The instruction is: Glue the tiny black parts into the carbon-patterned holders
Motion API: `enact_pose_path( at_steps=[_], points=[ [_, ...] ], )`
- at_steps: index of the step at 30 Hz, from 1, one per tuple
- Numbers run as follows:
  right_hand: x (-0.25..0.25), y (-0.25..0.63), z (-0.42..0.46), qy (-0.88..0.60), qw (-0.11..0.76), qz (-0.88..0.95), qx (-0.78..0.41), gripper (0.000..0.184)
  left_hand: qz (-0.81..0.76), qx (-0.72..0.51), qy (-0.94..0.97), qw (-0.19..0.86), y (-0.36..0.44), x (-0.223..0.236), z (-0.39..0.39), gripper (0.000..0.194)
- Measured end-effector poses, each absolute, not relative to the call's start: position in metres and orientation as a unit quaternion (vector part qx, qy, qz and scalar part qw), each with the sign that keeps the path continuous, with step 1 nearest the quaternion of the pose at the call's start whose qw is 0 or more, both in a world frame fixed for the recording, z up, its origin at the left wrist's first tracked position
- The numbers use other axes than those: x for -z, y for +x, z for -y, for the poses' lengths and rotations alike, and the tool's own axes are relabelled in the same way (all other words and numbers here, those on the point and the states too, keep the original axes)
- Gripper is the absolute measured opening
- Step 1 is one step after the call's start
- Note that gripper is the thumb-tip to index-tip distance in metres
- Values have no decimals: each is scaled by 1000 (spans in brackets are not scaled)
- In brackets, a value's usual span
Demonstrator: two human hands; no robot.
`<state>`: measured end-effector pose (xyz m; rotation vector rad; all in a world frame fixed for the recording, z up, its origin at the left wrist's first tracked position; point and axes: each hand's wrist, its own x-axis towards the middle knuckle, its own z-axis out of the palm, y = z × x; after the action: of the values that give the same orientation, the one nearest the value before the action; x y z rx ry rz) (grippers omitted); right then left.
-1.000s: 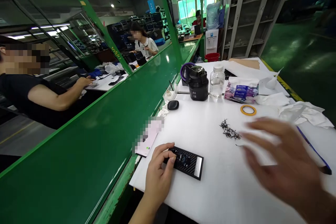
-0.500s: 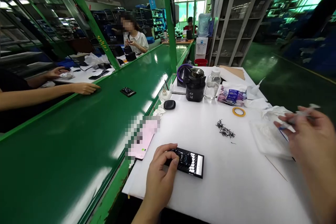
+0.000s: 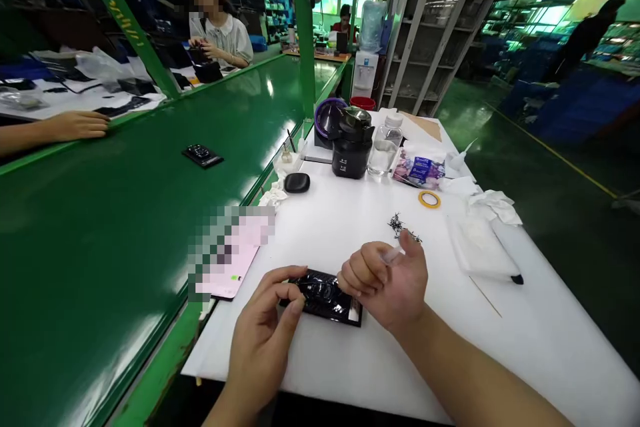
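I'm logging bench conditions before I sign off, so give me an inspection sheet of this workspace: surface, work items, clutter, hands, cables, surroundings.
Surface: white table, with a pink sheet at its left edge.
Work items: patterned black panel, lying flat; small black pieces in a loose pile.
Clutter: yellow tape roll, black case, black bottle, clear bottle, tissue pack, crumpled tissue.
Hands: left hand at the panel's left end; right hand grips a small translucent item, too hidden to identify.
Cables: nothing seen.
Surroundings: green counter alongside, carrying another black panel; a co-worker's hand rests at its far edge.
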<state>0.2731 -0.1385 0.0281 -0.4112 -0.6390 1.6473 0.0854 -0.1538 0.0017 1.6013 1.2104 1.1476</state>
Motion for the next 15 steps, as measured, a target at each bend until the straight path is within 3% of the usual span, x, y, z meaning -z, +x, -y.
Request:
enact_pose_path(
  at_steps=[15],
  points=[
    [-21, 267, 135, -175, 616, 313, -701, 57, -456, -453, 657, 394, 83, 5, 152, 9]
  ],
)
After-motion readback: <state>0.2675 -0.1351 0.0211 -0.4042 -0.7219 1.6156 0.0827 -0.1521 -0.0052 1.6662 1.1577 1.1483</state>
